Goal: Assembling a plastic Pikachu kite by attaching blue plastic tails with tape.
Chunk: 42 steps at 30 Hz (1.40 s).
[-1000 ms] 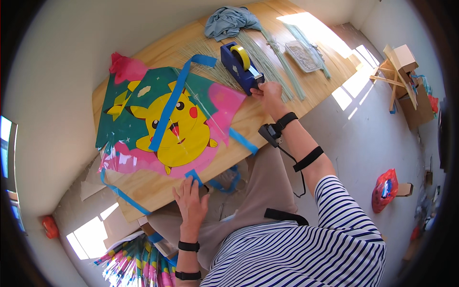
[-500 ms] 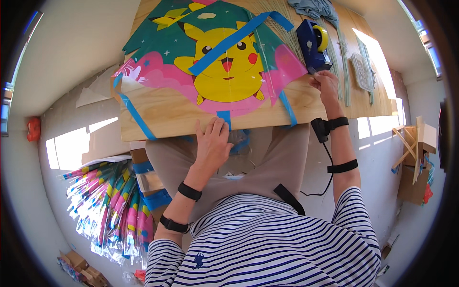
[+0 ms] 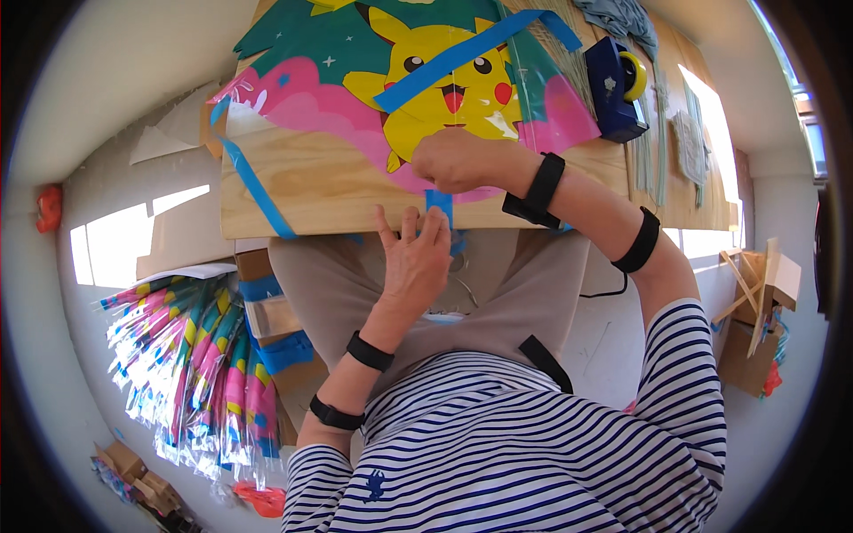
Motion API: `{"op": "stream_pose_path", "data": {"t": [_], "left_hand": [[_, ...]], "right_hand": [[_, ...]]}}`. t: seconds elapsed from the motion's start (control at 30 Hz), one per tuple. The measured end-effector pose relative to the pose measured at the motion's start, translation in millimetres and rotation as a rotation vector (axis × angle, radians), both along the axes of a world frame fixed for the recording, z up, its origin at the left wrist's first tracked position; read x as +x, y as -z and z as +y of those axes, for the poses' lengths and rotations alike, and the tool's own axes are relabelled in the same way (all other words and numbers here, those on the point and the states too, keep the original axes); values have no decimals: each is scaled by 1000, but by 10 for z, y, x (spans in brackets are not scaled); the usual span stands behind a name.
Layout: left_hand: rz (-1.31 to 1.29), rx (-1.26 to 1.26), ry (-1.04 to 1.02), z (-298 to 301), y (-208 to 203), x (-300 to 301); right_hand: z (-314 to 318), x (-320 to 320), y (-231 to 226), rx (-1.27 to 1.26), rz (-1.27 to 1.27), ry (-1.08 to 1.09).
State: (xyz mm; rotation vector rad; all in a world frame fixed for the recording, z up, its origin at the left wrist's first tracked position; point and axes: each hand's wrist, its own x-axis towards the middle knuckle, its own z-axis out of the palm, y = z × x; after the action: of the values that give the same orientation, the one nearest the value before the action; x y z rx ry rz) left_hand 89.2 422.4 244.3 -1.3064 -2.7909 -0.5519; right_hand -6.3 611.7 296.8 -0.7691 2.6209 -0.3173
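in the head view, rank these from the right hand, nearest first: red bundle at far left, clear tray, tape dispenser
From the right hand:
1. tape dispenser, to its right
2. clear tray, farther right
3. red bundle, far left

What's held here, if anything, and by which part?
Cannot be told: the right hand hides whatever its fingers may hold; the left hand overlaps the short blue strip low down, grip unclear.

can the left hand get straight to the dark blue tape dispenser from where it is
Probably not straight: the right forearm slants across the direct line between the left hand and the tape dispenser; going around it looks possible.
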Motion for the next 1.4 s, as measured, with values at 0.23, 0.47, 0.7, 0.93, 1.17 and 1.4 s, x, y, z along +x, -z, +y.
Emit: {"op": "stream_pose_path", "data": {"t": [0.23,0.47,0.7,0.93,1.17,1.4], "left_hand": [[2,-2,16,-17,45,3],[-10,114,30,-7,43,-11],[-2,108,49,14,10,-24],[10,136,77,30,28,-48],[-6,43,126,11,32,-73],[8,141,109,36,8,-81]], "right_hand": [[-91,-96,116,35,9,-55],[-119,-108,187,21,24,-25],[-113,-101,170,47,10,-21],[-116,-99,180,70,10,-17],[-122,-102,161,78,-1,0],[-131,-115,187,89,-10,13]]}}
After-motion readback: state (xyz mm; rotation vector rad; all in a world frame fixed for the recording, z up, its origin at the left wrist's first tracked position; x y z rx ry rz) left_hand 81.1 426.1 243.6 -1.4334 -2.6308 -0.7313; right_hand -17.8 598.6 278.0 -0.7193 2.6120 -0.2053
